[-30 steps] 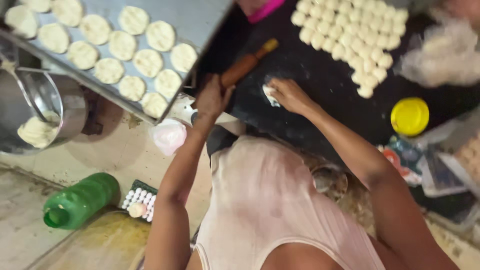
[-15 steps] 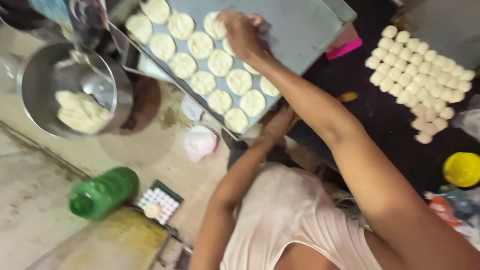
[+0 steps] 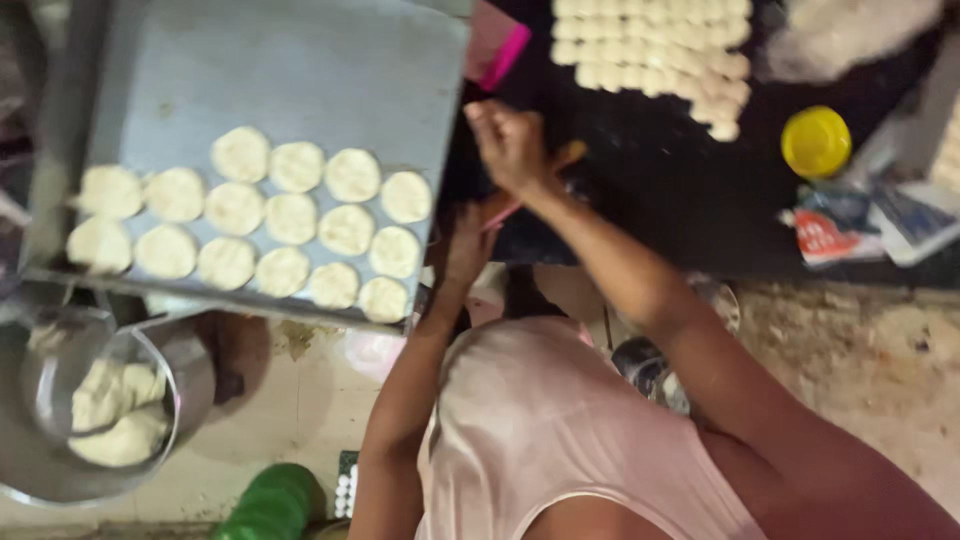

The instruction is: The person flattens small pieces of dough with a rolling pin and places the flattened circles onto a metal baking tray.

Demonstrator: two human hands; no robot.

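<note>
Head view: rolling pin (image 3: 560, 165) under right hand (image 3: 510, 145) (blurred)

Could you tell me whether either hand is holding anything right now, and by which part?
The right hand and left hand are on the wooden rolling pin, seemingly one near each end; blur hides the exact grip.

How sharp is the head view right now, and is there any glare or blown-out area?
Head view: soft motion blur throughout; the hands, right and left, smear together. The dough discs on the tray read clearly but edges are fuzzy. The dough balls look slightly overexposed. The dark worktop loses detail.
</note>
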